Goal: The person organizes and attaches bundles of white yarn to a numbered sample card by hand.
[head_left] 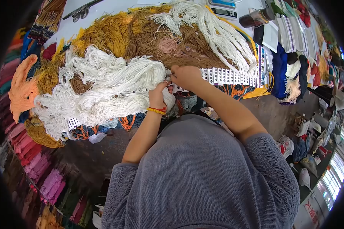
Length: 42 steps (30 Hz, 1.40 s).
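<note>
Loose white yarn (114,82) lies in a thick heap over the near edge of the table, spilling to the left. My left hand (158,96), with a yellow and red bracelet at its wrist, is closed on the right end of this yarn. Just right of it, my right hand (187,77) is curled with its fingertips pinched together; what they hold is too small or hidden to name. Beneath and beside the right hand runs a white strip with rows of dark holes (229,77). Brown yarn (202,51) lies directly behind both hands.
Mustard yarn (111,34) and a second white skein (206,26) cover the table's back. A digital scale (224,12), a dark jar (257,17) and scissors (271,81) sit right. Peach yarn (23,89) hangs left. Colored skeins (51,185) line the lower left.
</note>
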### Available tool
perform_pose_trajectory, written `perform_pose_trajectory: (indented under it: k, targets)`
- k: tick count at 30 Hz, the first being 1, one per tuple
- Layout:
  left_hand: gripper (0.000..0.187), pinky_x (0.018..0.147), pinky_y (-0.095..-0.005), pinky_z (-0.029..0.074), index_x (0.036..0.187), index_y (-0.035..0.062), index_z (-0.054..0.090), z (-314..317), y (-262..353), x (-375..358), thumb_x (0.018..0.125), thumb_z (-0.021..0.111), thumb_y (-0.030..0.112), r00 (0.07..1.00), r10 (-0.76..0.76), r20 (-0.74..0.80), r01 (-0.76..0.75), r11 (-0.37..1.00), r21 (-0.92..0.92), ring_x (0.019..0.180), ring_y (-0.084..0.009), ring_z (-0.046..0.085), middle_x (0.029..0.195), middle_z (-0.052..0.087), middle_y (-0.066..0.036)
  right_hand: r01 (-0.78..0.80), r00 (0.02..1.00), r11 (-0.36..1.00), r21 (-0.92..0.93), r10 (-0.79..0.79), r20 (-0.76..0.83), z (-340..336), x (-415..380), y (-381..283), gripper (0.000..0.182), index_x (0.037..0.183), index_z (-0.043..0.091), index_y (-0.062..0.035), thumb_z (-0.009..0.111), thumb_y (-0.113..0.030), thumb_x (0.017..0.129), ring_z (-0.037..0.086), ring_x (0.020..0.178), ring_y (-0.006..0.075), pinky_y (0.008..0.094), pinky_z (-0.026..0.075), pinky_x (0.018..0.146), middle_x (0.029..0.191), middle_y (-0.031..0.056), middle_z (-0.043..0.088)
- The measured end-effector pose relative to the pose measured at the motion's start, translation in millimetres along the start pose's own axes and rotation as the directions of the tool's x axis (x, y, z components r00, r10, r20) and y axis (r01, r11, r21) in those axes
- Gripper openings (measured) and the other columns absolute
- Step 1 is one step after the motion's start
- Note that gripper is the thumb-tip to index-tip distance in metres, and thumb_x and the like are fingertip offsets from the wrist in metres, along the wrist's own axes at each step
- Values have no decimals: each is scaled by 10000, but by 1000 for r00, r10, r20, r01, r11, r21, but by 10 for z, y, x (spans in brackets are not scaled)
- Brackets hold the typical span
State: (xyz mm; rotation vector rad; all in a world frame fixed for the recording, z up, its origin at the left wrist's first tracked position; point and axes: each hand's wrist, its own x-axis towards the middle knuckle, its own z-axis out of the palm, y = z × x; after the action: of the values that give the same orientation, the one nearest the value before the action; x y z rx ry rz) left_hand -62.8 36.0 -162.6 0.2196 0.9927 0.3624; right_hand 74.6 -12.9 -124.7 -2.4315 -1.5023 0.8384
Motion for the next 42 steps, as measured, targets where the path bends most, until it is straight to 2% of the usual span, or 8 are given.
perform_pose_trajectory:
  k: [2,9,14,26,28,32,39,42]
  targets:
    - [146,504,-259,425,832,-52,571,17,33,-41,725,550,46,985,172,10,-168,946,277,562,-171,528,750,583,-103,13,1000,996,-91,-12,16,3,38,-69,237,840,529,-60,545,-276,742,604,654,309,399,475,570,692,142,611]
    - [118,504,-259,411,793,-36,583,-110,13,36,708,573,45,935,327,138,-354,870,342,549,-164,514,713,575,-86,97,992,963,-252,-74,98,38,107,-153,152,802,570,-34,532,-156,719,617,712,293,385,487,583,766,144,621]
    - [100,546,-238,396,771,10,541,-41,98,-20,737,549,104,984,-99,146,119,984,-135,596,-140,476,681,519,-42,122,985,968,-220,-90,151,29,171,-87,166,809,569,-40,536,-166,706,612,701,306,401,482,603,753,148,615]
    - [86,533,-259,414,829,64,509,-295,140,-45,819,501,149,929,-179,325,235,962,-141,595,-133,483,722,533,-37,99,955,941,-323,1,297,-166,193,-163,156,770,631,-63,573,-185,692,612,740,291,377,483,617,767,135,623]
    - [104,533,-254,423,865,51,519,-218,186,-105,820,506,143,943,-167,287,202,974,-99,609,-133,499,760,555,-50,66,972,996,54,-77,223,-168,181,5,175,742,624,-52,565,-210,695,598,689,315,388,468,595,725,143,615]
    - [200,536,-235,448,974,8,531,-81,228,-147,820,520,136,945,-166,282,184,982,-39,642,-132,535,854,593,-83,-180,967,777,603,27,253,-66,64,240,210,746,610,-28,582,-236,745,539,554,122,269,415,496,620,67,590]
    - [229,539,-226,450,1003,-2,532,5,191,-111,824,520,140,930,-187,317,203,979,-18,639,-123,534,820,579,-65,-280,953,656,701,101,286,-146,-65,153,196,796,613,-10,548,-195,790,494,553,79,249,397,488,648,57,589]
    - [233,554,-220,446,1014,5,535,85,162,-107,823,522,138,952,-168,257,188,981,-57,668,-121,535,805,571,-48,36,998,846,533,-59,26,-40,-81,190,214,863,583,10,539,-193,808,501,521,147,301,421,516,600,53,549]
